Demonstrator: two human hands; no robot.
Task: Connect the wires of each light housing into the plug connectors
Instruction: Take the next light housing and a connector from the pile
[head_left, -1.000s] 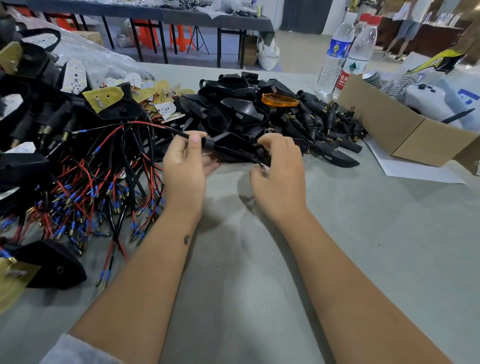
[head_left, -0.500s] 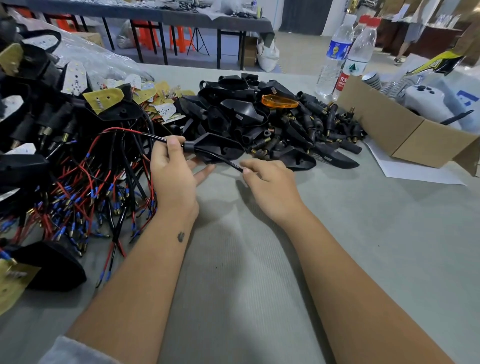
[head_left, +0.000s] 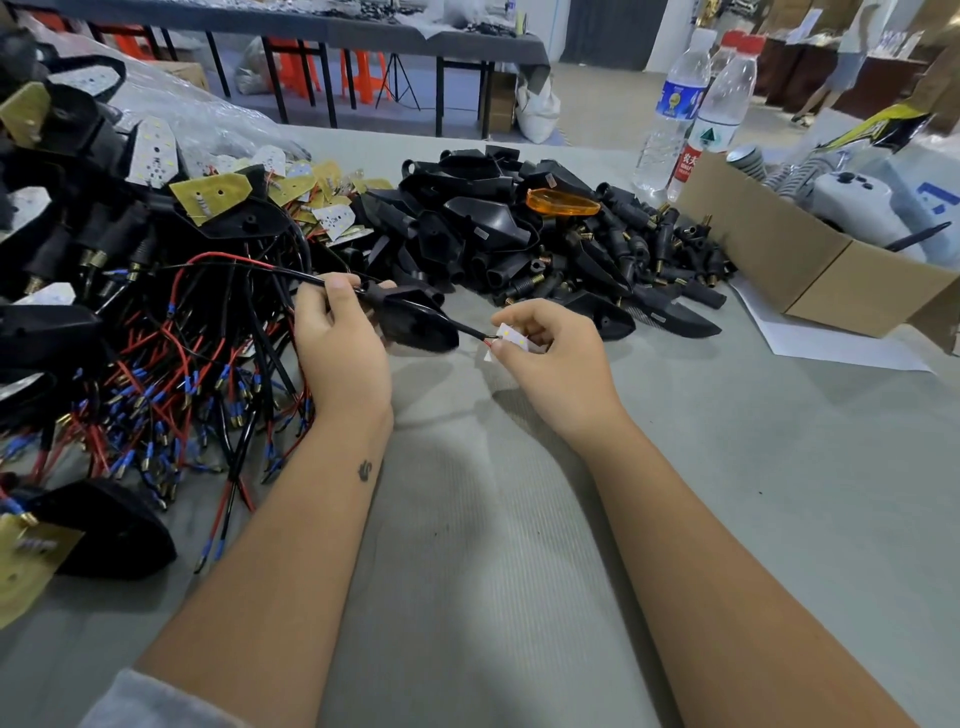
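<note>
Where wired, black housing (head_left: 415, 323)

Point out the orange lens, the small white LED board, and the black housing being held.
orange lens (head_left: 562, 202), head view, middle of its top face.
white LED board (head_left: 511, 338), head view, exposed face between fingers.
black housing (head_left: 418, 325), head view, its broad body.

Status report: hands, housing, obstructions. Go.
Left hand grips black plastic light housing at its stem. Right hand pinches small white LED board on the housing's lead. Nothing between them.

Beyond the grey-covered worktable (head_left: 519, 519), a long dark table (head_left: 322, 31) stands on black legs, orange stools (head_left: 358, 73) beneath it.
</note>
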